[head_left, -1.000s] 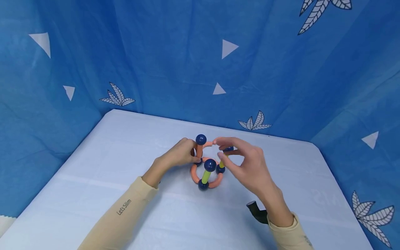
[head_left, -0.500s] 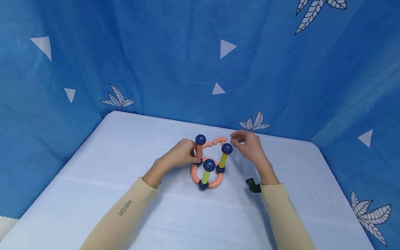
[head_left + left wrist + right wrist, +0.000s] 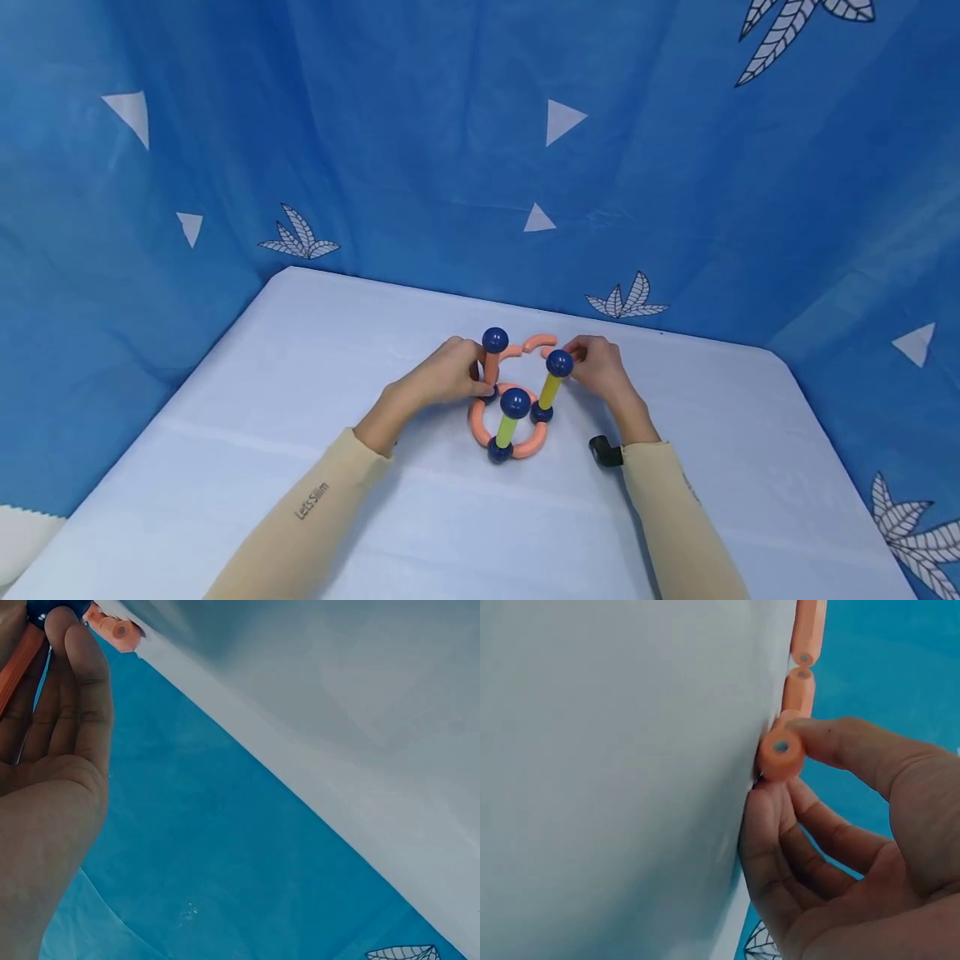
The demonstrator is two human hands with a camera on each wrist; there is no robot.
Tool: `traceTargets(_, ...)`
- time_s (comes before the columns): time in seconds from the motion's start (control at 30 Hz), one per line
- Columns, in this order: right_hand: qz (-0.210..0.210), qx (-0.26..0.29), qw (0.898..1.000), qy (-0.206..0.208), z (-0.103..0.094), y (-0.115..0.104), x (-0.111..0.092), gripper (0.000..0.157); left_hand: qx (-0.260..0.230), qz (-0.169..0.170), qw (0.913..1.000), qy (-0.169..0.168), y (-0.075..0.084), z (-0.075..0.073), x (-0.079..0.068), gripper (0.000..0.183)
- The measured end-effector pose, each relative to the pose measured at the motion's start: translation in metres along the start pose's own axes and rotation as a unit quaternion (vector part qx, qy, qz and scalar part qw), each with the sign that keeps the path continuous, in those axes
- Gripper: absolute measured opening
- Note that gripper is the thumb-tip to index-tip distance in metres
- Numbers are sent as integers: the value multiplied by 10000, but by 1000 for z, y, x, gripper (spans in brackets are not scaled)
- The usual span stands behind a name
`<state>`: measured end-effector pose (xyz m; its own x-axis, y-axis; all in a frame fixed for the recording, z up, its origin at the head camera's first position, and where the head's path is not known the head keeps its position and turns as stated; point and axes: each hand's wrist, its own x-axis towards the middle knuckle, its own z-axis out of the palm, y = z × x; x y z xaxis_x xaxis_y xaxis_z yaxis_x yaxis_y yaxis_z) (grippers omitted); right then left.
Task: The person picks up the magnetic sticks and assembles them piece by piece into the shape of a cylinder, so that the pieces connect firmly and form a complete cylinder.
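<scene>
A magnetic-stick toy structure lies on the table, with a ring of orange curved sticks [image 3: 477,422] joined by dark blue balls [image 3: 500,451]. On it stand a green stick [image 3: 506,431], a yellow stick [image 3: 550,391] and an orange stick [image 3: 491,368], each topped by a blue ball. My left hand [image 3: 446,373] grips the upright orange stick, its fingertips by a blue ball [image 3: 56,609] in the left wrist view. Behind the yellow stick, my right hand [image 3: 600,367] pinches a loose orange curved stick [image 3: 781,757] between thumb and fingers.
More orange curved sticks [image 3: 540,342] form a broken arc behind the ring on the white table [image 3: 420,517]. A black wrist-worn piece [image 3: 603,451] shows by the right sleeve. A blue patterned curtain [image 3: 420,167] hangs behind and beside the table.
My right hand has moved from over the yellow stick to behind it and down, and now pinches a curved stick. The left hand keeps its grip. The head view has shifted slightly.
</scene>
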<state>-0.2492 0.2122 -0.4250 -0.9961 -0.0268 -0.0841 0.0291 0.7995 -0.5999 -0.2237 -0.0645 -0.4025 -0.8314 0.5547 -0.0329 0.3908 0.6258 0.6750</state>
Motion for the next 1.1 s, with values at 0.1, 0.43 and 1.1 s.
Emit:
traceTargets(0.1,54,53,9999,-71,-5,-5,-2,27,-26,-69,10000,-32,0,-1,1,10)
traceTargets(0.43,-417,1924,9791,-504,-44,-40,-25,32,54,-291,9995,-90,3,-2,1,13)
traceTargets(1.1,-894,2630,9575,-778,-36,-66,-42,28,195,-6,9997,-115,1,1,2,10)
